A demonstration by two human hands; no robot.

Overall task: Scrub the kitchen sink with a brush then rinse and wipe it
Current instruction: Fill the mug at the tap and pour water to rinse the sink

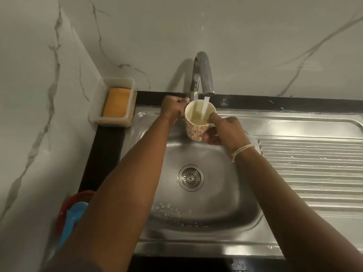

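Observation:
A stainless steel sink (225, 203) fills the middle of the view, with a round drain strainer (190, 177) in its basin. A chrome tap (204, 75) at the back runs a stream of water into a white mug with red flowers (195, 126). My right hand (225, 130) holds that mug under the spout, thumb over the rim. My left hand (172, 109) is closed around the tap lever at the tap's base. No brush shows.
A ribbed draining board (310, 173) lies right of the basin. A white tray holding an orange sponge (117, 105) stands at the back left corner. Red and blue plastic items (72, 213) sit at the left. Marble walls rise behind and left.

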